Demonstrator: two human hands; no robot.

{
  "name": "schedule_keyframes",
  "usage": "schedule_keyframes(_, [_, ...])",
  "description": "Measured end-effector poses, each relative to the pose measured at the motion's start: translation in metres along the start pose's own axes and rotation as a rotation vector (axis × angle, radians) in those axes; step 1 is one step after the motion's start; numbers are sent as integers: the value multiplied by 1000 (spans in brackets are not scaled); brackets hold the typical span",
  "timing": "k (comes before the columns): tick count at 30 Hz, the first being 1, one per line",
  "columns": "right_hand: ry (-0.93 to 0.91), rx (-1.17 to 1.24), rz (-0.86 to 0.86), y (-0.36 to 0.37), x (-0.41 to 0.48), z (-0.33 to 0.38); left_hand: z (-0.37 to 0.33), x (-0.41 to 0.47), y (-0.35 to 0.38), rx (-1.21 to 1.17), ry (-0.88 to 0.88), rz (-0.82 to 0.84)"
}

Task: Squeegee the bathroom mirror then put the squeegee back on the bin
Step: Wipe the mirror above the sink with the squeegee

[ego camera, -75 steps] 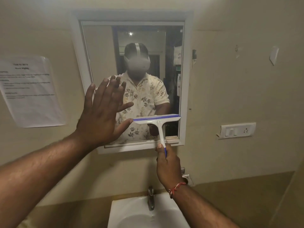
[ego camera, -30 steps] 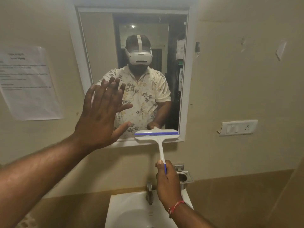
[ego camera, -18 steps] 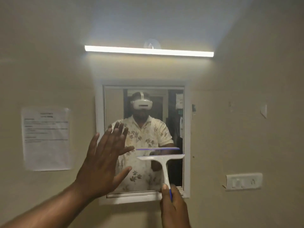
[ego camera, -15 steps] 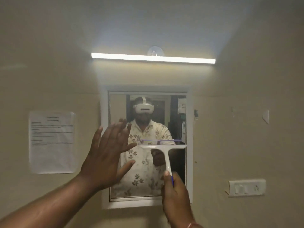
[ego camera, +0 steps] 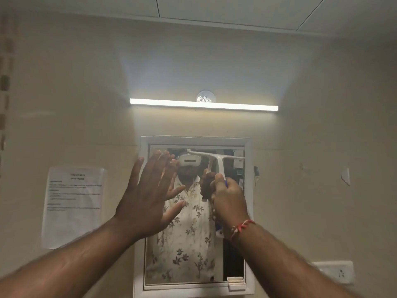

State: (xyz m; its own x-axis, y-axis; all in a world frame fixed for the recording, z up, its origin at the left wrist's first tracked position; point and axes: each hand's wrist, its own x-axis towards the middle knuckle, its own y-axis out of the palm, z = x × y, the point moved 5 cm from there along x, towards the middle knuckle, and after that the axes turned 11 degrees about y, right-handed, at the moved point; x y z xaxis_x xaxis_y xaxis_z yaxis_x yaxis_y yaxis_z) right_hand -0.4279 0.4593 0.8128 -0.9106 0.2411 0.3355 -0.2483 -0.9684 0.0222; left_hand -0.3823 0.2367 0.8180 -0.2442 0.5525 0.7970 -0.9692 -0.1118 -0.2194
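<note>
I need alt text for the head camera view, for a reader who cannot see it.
A right hand holds a white squeegee at the top of a wall mirror, while the open left hand is raised at the mirror's left edge. A tube light glows above.

- The left hand (ego camera: 148, 196) is covering the left edge of the mirror (ego camera: 189, 254).
- The right hand (ego camera: 229, 197) is hiding most of the squeegee (ego camera: 219, 161) handle, right of the left hand.
- The notice (ego camera: 74, 203), left of the mirror, is showing print too small to read.
- The socket plate (ego camera: 337, 272), right of the mirror, is blurring.
</note>
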Motion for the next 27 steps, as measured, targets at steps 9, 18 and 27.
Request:
schedule_keyframes(9, [-17,-22,13,1,22,24,7,16,5,22,-33,30])
schedule_keyframes(18, [-50,-16,21,1,30,23,7,14,8,8,-47,35])
schedule_keyframes(27, [-95,-51,-4,-1,27,15,5,6,18,18,-33,25])
